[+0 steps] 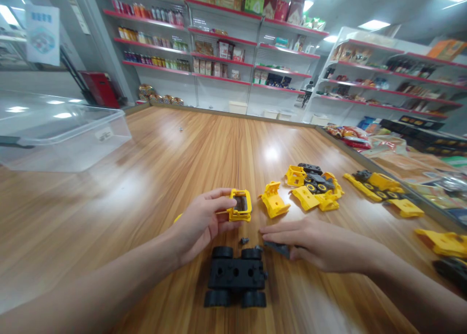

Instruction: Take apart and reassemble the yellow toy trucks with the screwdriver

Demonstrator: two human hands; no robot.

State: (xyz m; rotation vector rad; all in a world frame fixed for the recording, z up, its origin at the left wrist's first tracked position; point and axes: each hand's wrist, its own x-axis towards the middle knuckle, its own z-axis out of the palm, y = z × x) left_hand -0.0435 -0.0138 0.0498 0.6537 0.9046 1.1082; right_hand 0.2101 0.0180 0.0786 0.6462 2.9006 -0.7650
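Note:
My left hand (202, 222) pinches a small yellow frame piece (241, 205) with a dark inset, lifted just above the wooden table (146, 178). My right hand (310, 241) lies low on the table, its fingers together over a flat dark grey part (277, 249). A black toy chassis with wheels (236, 283) rests just in front of both hands. A tiny dark screw (243, 240) lies between the hands. A loose yellow part (273, 200) sits just beyond my right hand.
A pile of yellow and black toy parts (315, 185) and a yellow toy vehicle (379, 185) lie to the right. More yellow parts (443, 244) sit at the far right edge. A clear plastic bin (54, 130) stands at left. Store shelves (219, 47) line the back.

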